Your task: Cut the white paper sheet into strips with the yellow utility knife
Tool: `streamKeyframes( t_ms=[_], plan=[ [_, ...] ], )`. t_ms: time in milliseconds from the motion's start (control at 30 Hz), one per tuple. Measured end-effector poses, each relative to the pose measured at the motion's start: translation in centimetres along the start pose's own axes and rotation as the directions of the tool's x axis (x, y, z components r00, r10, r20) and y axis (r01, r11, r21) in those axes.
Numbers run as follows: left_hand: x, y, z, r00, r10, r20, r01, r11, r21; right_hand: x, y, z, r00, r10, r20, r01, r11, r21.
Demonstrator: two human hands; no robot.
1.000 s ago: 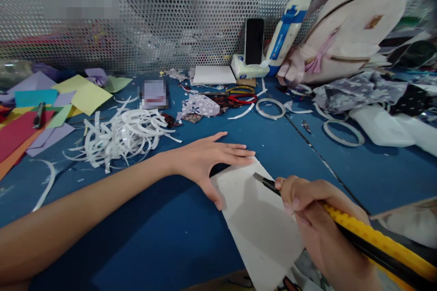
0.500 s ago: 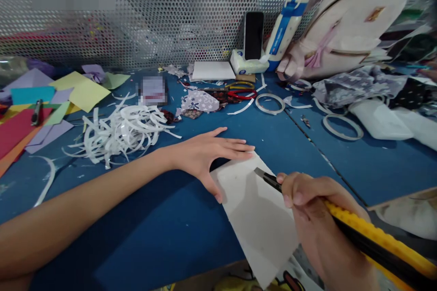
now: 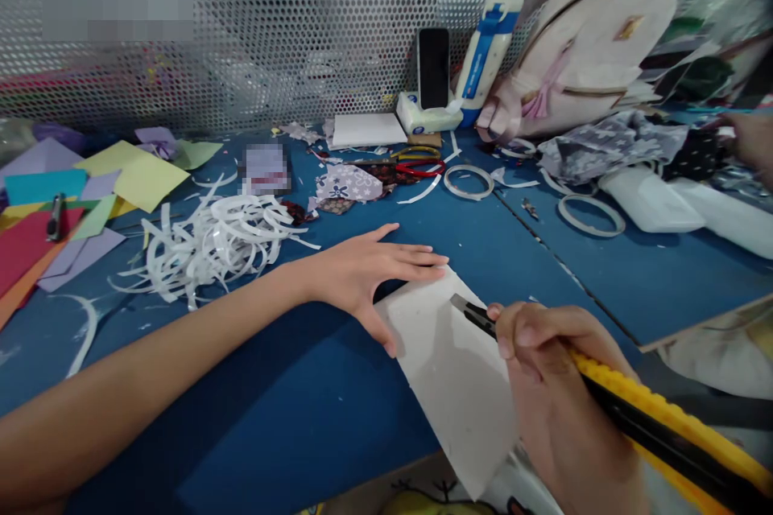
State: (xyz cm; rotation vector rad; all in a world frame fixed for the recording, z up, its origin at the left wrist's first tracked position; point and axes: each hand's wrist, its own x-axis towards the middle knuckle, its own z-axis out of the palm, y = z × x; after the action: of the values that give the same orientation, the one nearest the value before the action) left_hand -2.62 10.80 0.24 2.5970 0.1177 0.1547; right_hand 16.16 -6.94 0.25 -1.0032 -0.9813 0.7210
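A pale grey-white sheet of card (image 3: 450, 386) lies slanted on the blue table, its near corner sticking out past the front edge. My left hand (image 3: 374, 269) is spread over its far left corner, thumb and fingertips resting on it or at its edges. In my right hand (image 3: 547, 362) is a yellow and black utility knife (image 3: 652, 418), fingers wrapped round it near the blade. The short blade points up and left over the upper part of the card; whether its tip touches the surface I cannot tell.
Curled white paper strips (image 3: 223, 237) are heaped left of centre, with coloured paper (image 3: 130, 177) beyond. Behind are red-handled scissors (image 3: 419, 169), tape rolls (image 3: 468, 182), a phone (image 3: 433, 68) on a tissue pack, a bottle (image 3: 488, 56) and a pink backpack (image 3: 585, 48). Another person's hand (image 3: 752, 137) shows far right.
The view has shifted slightly, moving the background a little left. Another person's hand is now plainer at the far right. My hands, the knife and the card stay nearly still relative to each other.
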Motion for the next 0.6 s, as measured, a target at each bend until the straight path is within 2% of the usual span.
streamKeyframes(
  t_ms=[100,267,400,600],
  plan=[
    [-0.4,-0.2,-0.9,1.0,-0.004,0.017,0.003,1.0,0.018,0.7,0.4,0.3,0.999,0.033,0.043,-0.033,0.999,-0.009],
    [-1.6,-1.2,-2.1,0.998,-0.06,-0.022,0.061,0.998,0.033,2.2,1.2,1.5,0.992,0.063,0.107,-0.056,0.996,-0.071],
    [-2.0,-1.9,-1.8,0.996,-0.071,-0.053,0.072,0.997,0.021,2.4,1.7,1.7,0.992,0.077,0.095,-0.067,0.991,-0.112],
    [-2.1,-2.5,-1.3,0.996,-0.026,-0.09,0.03,0.999,0.043,1.7,1.8,1.8,0.996,0.076,0.038,-0.069,0.987,-0.148]
  ],
)
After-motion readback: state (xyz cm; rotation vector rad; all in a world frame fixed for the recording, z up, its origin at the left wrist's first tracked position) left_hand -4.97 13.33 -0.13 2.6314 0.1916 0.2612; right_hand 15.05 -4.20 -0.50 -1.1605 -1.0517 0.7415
